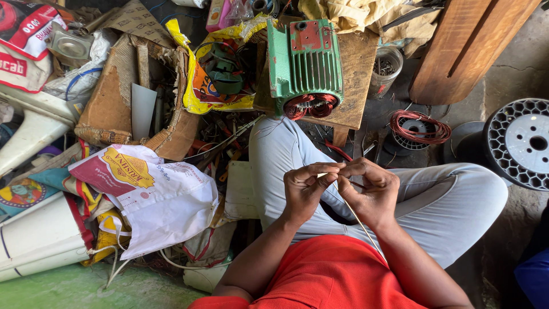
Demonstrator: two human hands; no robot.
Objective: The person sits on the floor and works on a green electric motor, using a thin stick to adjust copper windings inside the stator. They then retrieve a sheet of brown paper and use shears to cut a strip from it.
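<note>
Both hands meet over my lap, above grey trousers. My left hand (306,189) and my right hand (370,189) pinch a thin pale sleeve or strip (357,220) between thumbs and fingers; its long end trails down toward my red shirt. Beyond my knees, a green electric motor housing (305,60) lies on a small wooden stool (359,68), its open end showing red-brown copper windings (311,106). The hands are apart from the motor.
A coil of red copper wire (419,127) and a grey plastic spool (520,143) sit at right. A white printed bag (154,197), torn cardboard (114,91), a yellow bag (200,86) and loose tools clutter the left. A wooden plank (463,46) leans at top right.
</note>
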